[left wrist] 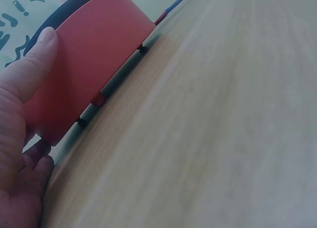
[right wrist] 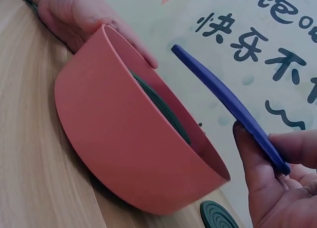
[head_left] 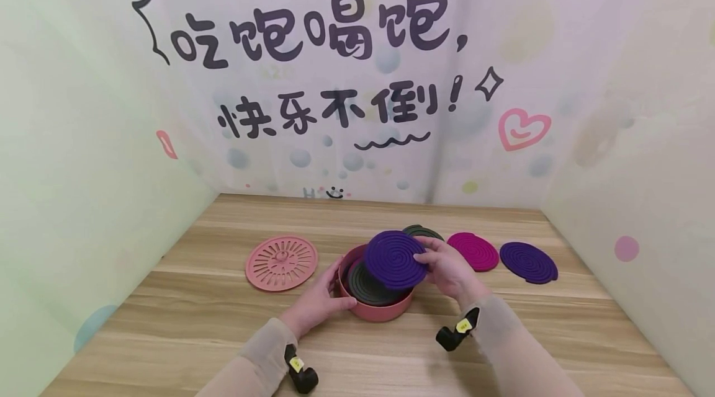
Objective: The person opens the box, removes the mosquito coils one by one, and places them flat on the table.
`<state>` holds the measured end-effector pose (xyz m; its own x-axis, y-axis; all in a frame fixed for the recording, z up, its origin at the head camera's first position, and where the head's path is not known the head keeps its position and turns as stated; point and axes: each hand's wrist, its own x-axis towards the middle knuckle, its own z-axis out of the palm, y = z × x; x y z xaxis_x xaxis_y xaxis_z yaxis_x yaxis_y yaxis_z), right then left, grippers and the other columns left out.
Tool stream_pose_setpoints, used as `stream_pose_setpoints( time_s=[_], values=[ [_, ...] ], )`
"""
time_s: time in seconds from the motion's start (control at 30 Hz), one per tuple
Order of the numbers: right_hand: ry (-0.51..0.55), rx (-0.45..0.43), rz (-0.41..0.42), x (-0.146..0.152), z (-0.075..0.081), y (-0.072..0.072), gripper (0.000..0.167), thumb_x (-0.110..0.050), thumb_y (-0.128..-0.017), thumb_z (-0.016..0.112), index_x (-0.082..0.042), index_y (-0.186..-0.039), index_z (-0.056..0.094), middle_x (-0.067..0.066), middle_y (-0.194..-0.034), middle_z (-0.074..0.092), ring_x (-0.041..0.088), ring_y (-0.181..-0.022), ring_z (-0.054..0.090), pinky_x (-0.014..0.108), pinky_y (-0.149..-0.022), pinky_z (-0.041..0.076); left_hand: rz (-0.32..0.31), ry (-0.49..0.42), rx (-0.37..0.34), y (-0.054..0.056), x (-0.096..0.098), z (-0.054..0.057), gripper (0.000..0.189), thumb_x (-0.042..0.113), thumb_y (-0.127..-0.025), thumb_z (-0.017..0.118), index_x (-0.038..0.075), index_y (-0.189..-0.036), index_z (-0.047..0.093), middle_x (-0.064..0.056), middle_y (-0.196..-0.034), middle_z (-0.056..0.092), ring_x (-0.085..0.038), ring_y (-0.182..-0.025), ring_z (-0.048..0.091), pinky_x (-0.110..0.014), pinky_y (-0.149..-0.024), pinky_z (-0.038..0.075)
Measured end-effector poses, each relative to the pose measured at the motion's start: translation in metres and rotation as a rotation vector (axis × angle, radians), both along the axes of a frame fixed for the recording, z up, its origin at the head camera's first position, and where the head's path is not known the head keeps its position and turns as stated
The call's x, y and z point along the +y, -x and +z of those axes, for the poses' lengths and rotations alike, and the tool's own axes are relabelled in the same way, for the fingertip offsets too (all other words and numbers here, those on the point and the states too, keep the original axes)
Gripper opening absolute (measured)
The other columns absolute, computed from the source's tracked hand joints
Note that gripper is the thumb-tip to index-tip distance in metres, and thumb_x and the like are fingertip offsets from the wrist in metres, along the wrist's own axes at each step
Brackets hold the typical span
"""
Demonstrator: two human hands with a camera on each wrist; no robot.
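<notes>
My right hand (head_left: 451,273) pinches a purple spiral coaster (head_left: 393,260) at its right edge, thumb on one face and fingers on the other. The coaster is tilted above a round pink box (head_left: 382,312); a gap between it and the rim shows in the right wrist view. Inside the box lies a dark green spiral coaster (head_left: 368,288), with a bit of magenta at its edge. My left hand (head_left: 317,305) grips the box from the left, its thumb (left wrist: 42,57) against the outer wall.
A pink slotted round lid (head_left: 282,263) with a small knob lies left of the box. To the right are a dark green coaster (head_left: 422,232), partly hidden, a magenta coaster (head_left: 473,252) and another purple one (head_left: 528,262). Curtains enclose the wooden table (head_left: 184,322).
</notes>
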<state>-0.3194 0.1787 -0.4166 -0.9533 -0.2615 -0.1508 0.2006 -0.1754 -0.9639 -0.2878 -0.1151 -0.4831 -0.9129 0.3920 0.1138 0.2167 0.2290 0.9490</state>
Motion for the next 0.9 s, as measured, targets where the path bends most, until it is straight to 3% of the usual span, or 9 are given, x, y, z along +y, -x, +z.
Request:
stream_pose_setpoints(
  time_s=[0.33,0.9],
  values=[
    [-0.029,0.008,-0.022,0.027,-0.003,-0.002,0.056,0.002,-0.093,0.052,0.000,-0.145,0.029,-0.002,-0.098,0.064,0.009,-0.074,0.063,0.025,-0.068,0.055,-0.004,0.002,-0.002,0.000,-0.001,-0.001,0.101,0.029,-0.080,0.080,0.010,-0.155,0.015,-0.012,-0.156,0.026,-0.028,-0.141,0.028,-0.044,-0.114,0.024],
    [0.015,-0.019,-0.070,0.074,-0.010,-0.008,0.049,0.001,-0.096,0.050,-0.005,-0.142,0.032,-0.005,-0.097,0.066,0.008,-0.078,0.063,0.025,-0.068,0.055,-0.008,-0.010,-0.008,-0.001,-0.001,-0.001,0.100,0.029,-0.080,0.080,0.012,-0.155,0.016,-0.011,-0.155,0.027,-0.027,-0.141,0.028,-0.043,-0.114,0.024]
  ],
)
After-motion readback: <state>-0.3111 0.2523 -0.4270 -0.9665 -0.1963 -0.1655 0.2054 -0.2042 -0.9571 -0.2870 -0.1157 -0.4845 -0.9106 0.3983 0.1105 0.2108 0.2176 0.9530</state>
